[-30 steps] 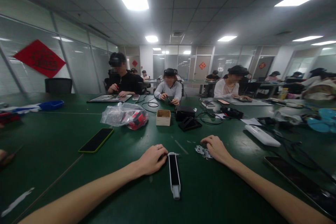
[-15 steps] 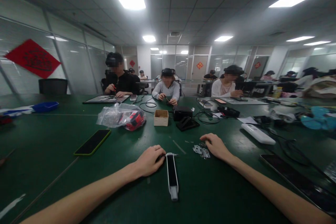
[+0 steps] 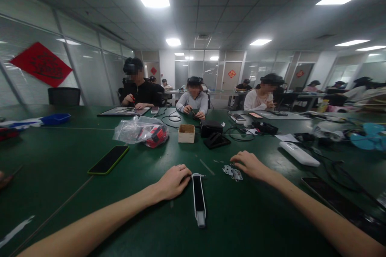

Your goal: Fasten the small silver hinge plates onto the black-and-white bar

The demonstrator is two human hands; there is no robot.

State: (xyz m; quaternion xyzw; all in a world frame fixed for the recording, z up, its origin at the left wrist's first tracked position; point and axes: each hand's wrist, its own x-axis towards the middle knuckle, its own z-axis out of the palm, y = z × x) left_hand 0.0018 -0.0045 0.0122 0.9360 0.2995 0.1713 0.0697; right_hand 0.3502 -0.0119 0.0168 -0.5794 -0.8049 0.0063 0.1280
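My left hand (image 3: 174, 182) rests on the green table, its fingers curled and closed against the upper left edge of a slim white device with a black face (image 3: 198, 196). The device lies lengthwise toward me, a grey block at its near end and a thin metal piece sticking out at its top right. My right hand (image 3: 249, 164) hovers beside a small pile of metal plates and bits (image 3: 233, 172). Its fingers are bent but apart, and nothing shows between them.
A green-edged phone (image 3: 109, 160) lies at left. Beyond are a clear plastic bag with red items (image 3: 140, 130), a small cardboard box (image 3: 186, 133) and a black stand (image 3: 216, 140). At right are a white case (image 3: 298, 153), a dark phone (image 3: 340, 204) and cables. Co-workers sit opposite.
My right fingers have lifted slightly off the metal pieces and spread. The left hand stays at the white device. The whole view has shifted slightly.
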